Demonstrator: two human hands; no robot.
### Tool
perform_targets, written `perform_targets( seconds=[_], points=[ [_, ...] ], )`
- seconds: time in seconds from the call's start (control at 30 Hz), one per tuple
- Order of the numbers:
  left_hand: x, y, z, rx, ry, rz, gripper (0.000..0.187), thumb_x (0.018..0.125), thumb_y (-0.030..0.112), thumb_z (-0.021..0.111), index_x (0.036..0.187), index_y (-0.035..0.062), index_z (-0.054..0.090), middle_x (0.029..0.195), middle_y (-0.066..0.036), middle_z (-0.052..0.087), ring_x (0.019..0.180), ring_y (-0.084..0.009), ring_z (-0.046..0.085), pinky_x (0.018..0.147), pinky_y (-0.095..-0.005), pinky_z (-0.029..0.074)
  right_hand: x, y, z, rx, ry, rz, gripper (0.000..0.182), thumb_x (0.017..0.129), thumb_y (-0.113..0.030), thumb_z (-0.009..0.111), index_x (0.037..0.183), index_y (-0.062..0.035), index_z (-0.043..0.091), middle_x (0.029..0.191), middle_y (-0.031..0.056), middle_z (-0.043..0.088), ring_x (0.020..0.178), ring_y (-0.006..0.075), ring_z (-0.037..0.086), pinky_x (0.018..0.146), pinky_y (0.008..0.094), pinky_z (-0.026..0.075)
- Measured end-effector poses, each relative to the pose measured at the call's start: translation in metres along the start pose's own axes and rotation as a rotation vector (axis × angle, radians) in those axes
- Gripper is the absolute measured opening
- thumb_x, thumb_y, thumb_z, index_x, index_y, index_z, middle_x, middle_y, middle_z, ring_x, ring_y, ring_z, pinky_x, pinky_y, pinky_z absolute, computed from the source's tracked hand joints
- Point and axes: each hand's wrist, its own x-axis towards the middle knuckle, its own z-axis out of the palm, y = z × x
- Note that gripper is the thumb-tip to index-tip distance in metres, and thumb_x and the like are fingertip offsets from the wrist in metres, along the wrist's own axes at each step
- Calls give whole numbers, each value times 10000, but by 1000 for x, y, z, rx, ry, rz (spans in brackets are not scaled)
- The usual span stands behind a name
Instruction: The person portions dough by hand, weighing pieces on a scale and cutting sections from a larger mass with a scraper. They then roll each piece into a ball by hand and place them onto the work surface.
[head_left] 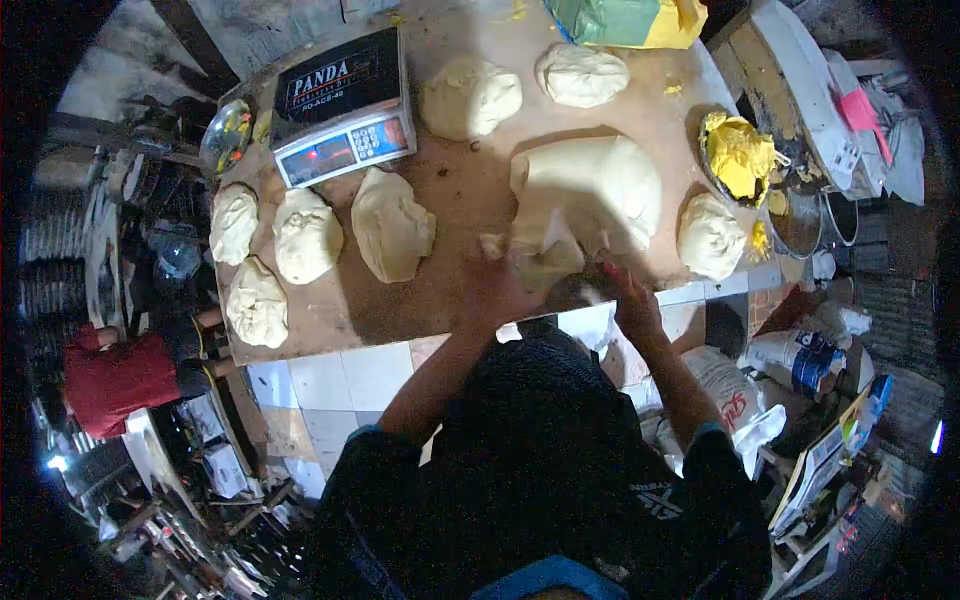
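Note:
A large mass of dough (610, 185) lies on the wooden table (455, 210), right of the middle. At its front edge hangs or lies a smaller piece of dough (548, 262). My left hand (490, 285) is at the left side of this piece, blurred, its fingers hard to make out. My right hand (632, 300) is closed around a red-handled tool (610, 268) just below the large dough; the rest of the tool is blurred. Separate dough lumps lie about, among them one (392, 225) to the left and one (710, 236) to the right.
A PANDA digital scale (345, 145) stands at the back left. At the back are a green and yellow bag (630, 22) and at the right a bowl with yellow material (738, 158). A person in a red shirt (115, 378) is at the far left. Sacks (720, 385) stand below right.

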Motion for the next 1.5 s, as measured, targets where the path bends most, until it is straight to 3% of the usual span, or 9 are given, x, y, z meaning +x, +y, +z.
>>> perform_targets(
  seconds=[0.27,0.37,0.5,0.8,0.87,0.93,1.13,1.2,1.5],
  points=[
    [68,31,50,97,-28,138,929,607,399,769,1397,188,330,1345,-240,392,1184,-455,429,957,-563,379,93,-12,-40,617,278,-185,342,905,-196,511,1205,-38,470,877,256,607,687,439,592,581,512,469],
    [53,6,6,-297,-205,136,562,647,263,742,1155,150,532,1063,-161,611,916,-391,601,793,-521,480,149,-84,-80,-23,-372,-71,389,974,-270,320,1223,-4,458,917,284,604,846,395,617,699,461,497],
    [-13,-39,28,-40,-27,384,450,645,224,732,1054,163,555,1075,-134,530,1002,-377,525,825,-468,431,153,-61,67,-68,-122,-396,518,918,-213,437,1418,-141,321,1342,187,460,1207,313,456,1025,496,320],
    [0,-95,-165,-434,-33,175,688,501,238,854,1083,123,505,1109,-91,560,1003,-287,569,835,-410,498,148,-101,18,-171,-107,-400,406,869,-127,517,1271,-94,486,1188,189,509,1132,389,477,953,491,400],
    [36,-123,-195,-731,316,71,557,410,136,811,926,63,617,1052,-142,515,959,-371,535,860,-429,459,162,-104,28,183,-405,199,403,862,-98,497,1264,-108,503,1243,217,483,1122,414,471,935,488,411],
    [87,-151,-234,-575,445,191,535,412,107,788,918,57,620,1034,-142,523,956,-354,541,840,-416,466,145,-63,72,-176,33,-464,616,768,-39,499,1368,-20,357,1150,250,568,998,417,575,892,518,427],
    [263,-259,-265,-267,655,502,455,436,25,725,874,67,610,998,-124,564,933,-301,573,763,-399,490,120,-127,10,119,-341,671,479,862,-250,592,1265,-27,459,1123,235,588,1006,355,595,819,436,489],
    [300,-281,-254,-184,564,397,472,457,15,723,902,92,586,1031,-97,578,918,-301,589,740,-401,495,68,-90,69,1146,305,468,450,843,-171,627,1229,-2,470,1088,180,616,955,296,621,807,370,510],
    [302,-306,-218,233,230,291,692,479,360,797,1099,179,549,1236,-185,448,1207,-391,401,963,-710,207,-8,-71,61,631,458,610,547,804,-42,670,1282,14,411,1129,137,588,972,215,588,885,341,459]
  ],
)
